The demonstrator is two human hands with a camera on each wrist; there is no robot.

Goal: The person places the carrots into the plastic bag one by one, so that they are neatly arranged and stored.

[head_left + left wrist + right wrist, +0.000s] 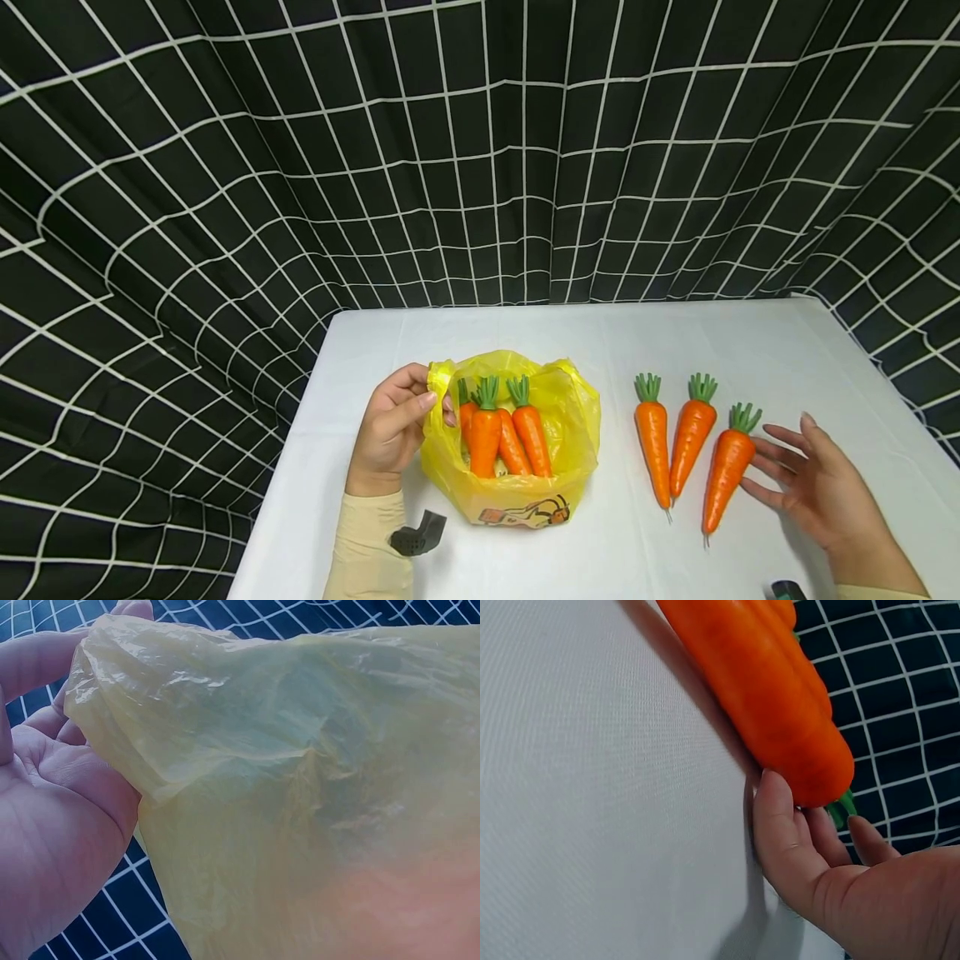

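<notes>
A yellow plastic bag stands open on the table, its left rim pinched between the thumb and fingers of my left hand. Several orange toy carrots with green tops stand inside it. In the left wrist view the thin bag hides part of that hand's fingers. On the right, my right hand reaches beside the rightmost loose carrot, thumb apart and fingers loosely bent. The right wrist view has the fingertips at the thick end of the carrot; whether they press it I cannot tell.
Two more loose carrots lie left of that one, a slim carrot and a middle carrot, tips toward me. A white cloth covers the table. Black curtains with a white grid surround the table at the back and sides.
</notes>
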